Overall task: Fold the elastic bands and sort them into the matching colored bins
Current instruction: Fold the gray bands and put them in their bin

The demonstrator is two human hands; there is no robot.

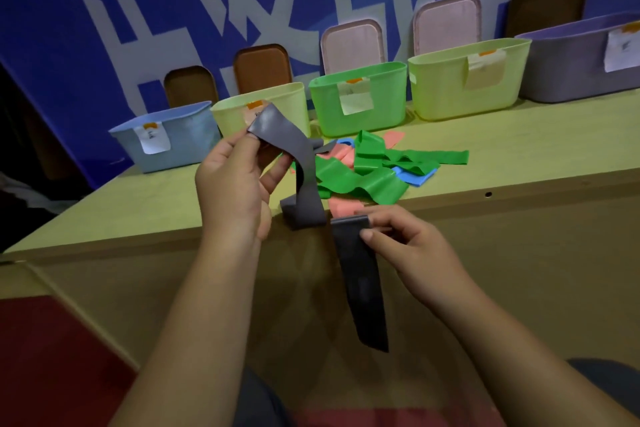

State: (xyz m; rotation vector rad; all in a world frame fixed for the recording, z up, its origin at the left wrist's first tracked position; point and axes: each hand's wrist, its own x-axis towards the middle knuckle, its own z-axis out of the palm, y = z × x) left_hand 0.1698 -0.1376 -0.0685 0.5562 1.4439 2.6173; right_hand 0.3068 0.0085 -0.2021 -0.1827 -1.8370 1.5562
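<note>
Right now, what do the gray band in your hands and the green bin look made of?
The gray band: thin rubbery sheet, probably latex; matte, faint sheen, drapes limply between left hand and right hand. The green bin: seemingly molded plastic; smooth, uniform colour, rounded corners.

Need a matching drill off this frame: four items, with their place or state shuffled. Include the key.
Items:
1. grey band
2. green band
3. blue bin
4. green bin

Places or states:
A. leftmost in the row of bins
B. lying loose on the table
C. pinched by the left hand and the right hand
D. middle of the row of bins

Pairs: 1-C, 2-B, 3-A, 4-D
</note>
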